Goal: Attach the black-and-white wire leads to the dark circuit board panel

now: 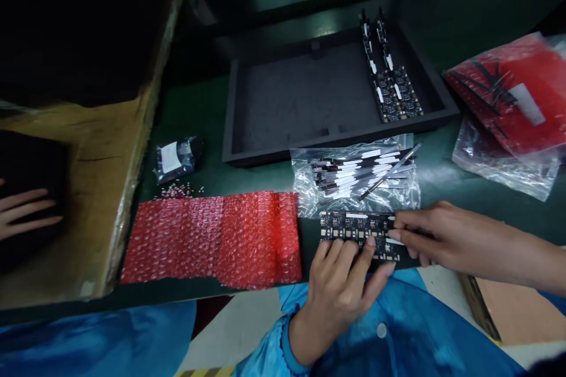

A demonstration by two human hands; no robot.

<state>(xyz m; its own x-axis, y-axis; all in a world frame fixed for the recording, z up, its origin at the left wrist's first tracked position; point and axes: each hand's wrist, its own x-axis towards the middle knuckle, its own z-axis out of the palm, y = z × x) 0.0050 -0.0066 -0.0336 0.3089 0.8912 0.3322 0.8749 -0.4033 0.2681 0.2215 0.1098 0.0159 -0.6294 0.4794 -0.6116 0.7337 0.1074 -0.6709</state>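
A black circuit board panel (358, 225) lies near the table's front edge. My left hand (338, 285) rests over its lower edge, fingers stretched onto the board and thumb apart. At the panel's right end, my right hand (427, 232) has thumb and forefinger closed on a thin strip with a white section (393, 235). The part of the strip inside the fingers is hidden. Just behind the panel, a clear plastic bag (305, 179) carries several black-and-white strips (345, 177), with a slim metallic stick, perhaps tweezers (389, 172), lying across them.
A black foam tray (283, 100) holds circuit boards with strips (393, 91) at its right side. Red bubble wrap (212, 238), a small labelled packet (174, 159) and a cardboard box (119, 188) are leftward. Red bags (522, 94) lie right. Another person's hand (24, 212) is far left.
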